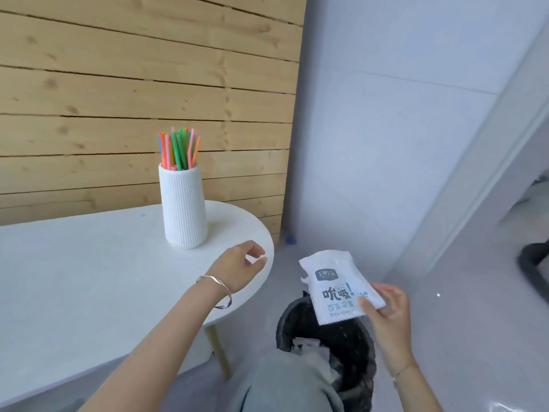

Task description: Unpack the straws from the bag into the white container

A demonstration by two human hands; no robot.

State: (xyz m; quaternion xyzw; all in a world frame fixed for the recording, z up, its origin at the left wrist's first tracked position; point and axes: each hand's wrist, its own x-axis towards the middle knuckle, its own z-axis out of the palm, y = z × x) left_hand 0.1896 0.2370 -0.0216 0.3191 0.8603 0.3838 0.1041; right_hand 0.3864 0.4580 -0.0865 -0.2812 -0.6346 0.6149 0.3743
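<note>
A tall ribbed white container (184,208) stands upright near the rounded right end of the white table (74,263). Several coloured straws (178,150) stick out of its top. My right hand (387,312) grips the lower right corner of a flat white straw bag (335,285) with dark print, held in the air above a black bin (326,346). The bag looks flat and limp. My left hand (240,267) hovers over the table's right edge with loosely curled fingers and nothing in it, a bracelet on its wrist.
The black bin beside the table holds crumpled white paper. A wooden plank wall runs behind the table. One wooden table leg (218,347) shows below the edge. A small blue object (290,239) lies on the grey floor by the wall.
</note>
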